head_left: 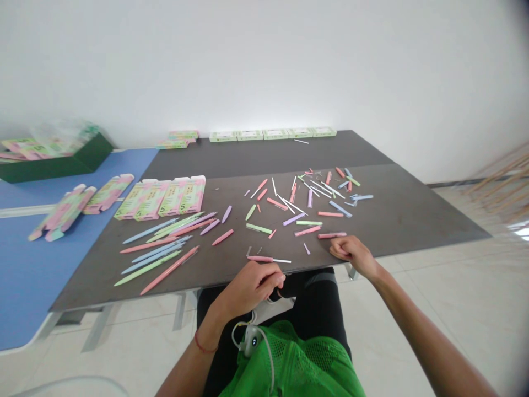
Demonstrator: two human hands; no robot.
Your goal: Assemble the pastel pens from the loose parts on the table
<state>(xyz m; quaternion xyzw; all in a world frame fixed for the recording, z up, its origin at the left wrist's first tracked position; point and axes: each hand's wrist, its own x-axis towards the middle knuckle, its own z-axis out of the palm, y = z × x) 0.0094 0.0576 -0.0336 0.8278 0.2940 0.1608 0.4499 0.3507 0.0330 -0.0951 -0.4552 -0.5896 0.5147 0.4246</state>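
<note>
My left hand [255, 285] rests at the table's front edge with its fingers curled and nothing visible in them. Just beyond it lies a pink pen front section [260, 258] with a white refill [282, 261] sticking out. Closed in a loose fist, my right hand [353, 252] leans on the edge further right, and no object shows in it. A pink pen barrel [332, 235] lies right behind its knuckles. Between the hands is a small purple pen piece [306, 248]. Loose barrels, clips and refills, such as a green barrel [258, 228], are scattered beyond.
Several assembled pens [169, 262] lie at left, below flat printed boxes [169, 198]. More boxes [263, 134] line the back edge. A dark green bin [88, 157] stands on the blue table [25, 264] at left. A white device with a cable [251, 341] hangs at my chest.
</note>
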